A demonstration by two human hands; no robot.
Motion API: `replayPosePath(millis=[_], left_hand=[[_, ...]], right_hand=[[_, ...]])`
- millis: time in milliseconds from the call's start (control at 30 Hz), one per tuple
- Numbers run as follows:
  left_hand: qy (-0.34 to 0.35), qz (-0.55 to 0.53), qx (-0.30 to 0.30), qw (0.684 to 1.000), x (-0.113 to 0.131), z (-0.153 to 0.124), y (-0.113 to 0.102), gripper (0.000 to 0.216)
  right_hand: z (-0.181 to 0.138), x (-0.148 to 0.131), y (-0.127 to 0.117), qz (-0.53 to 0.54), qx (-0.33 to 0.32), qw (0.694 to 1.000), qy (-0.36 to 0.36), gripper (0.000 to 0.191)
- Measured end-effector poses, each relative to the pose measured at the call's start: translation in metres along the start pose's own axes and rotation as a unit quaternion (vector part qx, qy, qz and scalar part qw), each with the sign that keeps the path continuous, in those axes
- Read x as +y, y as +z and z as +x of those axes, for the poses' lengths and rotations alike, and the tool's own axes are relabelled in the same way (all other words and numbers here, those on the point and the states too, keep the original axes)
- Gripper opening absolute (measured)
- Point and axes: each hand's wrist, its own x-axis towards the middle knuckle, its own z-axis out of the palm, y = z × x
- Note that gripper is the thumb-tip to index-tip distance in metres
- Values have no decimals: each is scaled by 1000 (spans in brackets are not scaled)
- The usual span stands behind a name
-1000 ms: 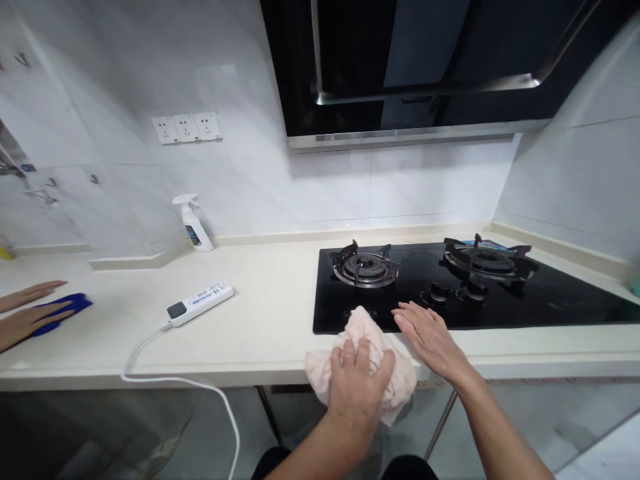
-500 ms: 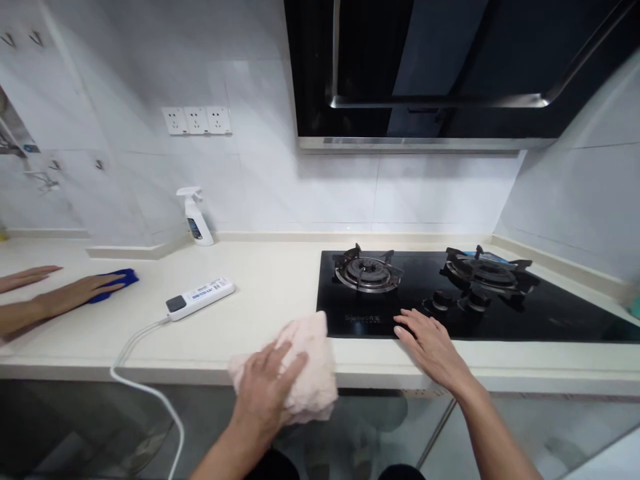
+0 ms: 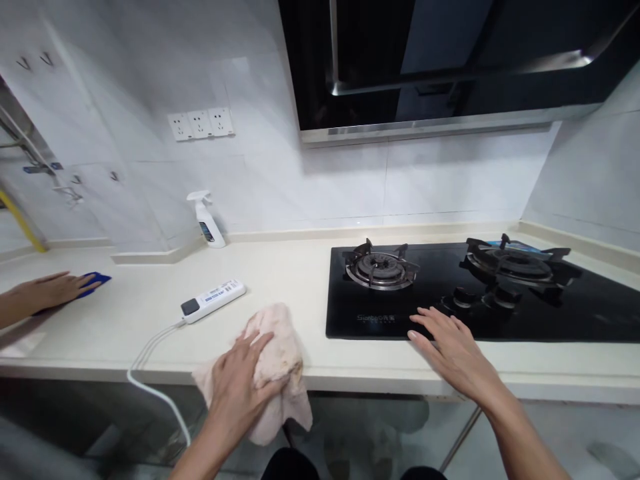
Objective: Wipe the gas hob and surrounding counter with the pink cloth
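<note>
My left hand (image 3: 237, 377) holds a pale pink cloth (image 3: 277, 337) at the front edge of the worktop. Part of the cloth lies on the surface and part hangs over the edge; a brownish mark shows by my thumb. My right hand (image 3: 453, 347) rests palm down with fingers spread, its fingertips on the front rim of the black gas hob (image 3: 360, 300) and nothing in its grasp. The left burner (image 3: 381, 268) and the control knobs (image 3: 464, 298) sit just beyond those fingers.
A white power strip (image 3: 215, 301) with a cable (image 3: 160, 393) lies left of the cloth. Behind it stands a white spray bottle (image 3: 209, 223). At far left another person's hand (image 3: 60, 290) presses a blue cloth (image 3: 100, 280). A range hood (image 3: 425, 120) hangs overhead.
My left hand has drawn the pink cloth leftward, away from the hob, and the cloth has partly unfolded. My right hand stays at the hob's edge. The view has shifted slightly.
</note>
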Motion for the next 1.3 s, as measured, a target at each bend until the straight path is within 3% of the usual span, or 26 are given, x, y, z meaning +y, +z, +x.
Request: replayPosePath(millis=[167,267,500,800,933,1100,1200,1300], left_hand=[[51,-47,-73,995,51,25,-3,54],[48,-77,-116,989,75,43,-5,49],[-22,-131,-234,963,98,79,-4,58],[-53,-42,-159,985,113,114,17,51],[-42,-38,-162,985,116,108,12,60],[8,-41,-231,972,107,67,-9,82],[23,-46,-238,970,100,52,-18,79],[23,-66,-250,966,97,59,-19,70]], right_hand=[[0,-4,-2,-9,-4,1000,4,52],[0,-5,-4,-13,-4,1000,4,51],[1,-3,-1,-19,-11,1000,5,51],[7,0,2,-22,-26,999,15,49],[7,0,2,-20,-30,999,15,49],[5,4,5,-20,-13,1000,4,48],[3,6,7,-17,-4,1000,-1,49],[2,7,6,-16,-6,1000,-2,51]])
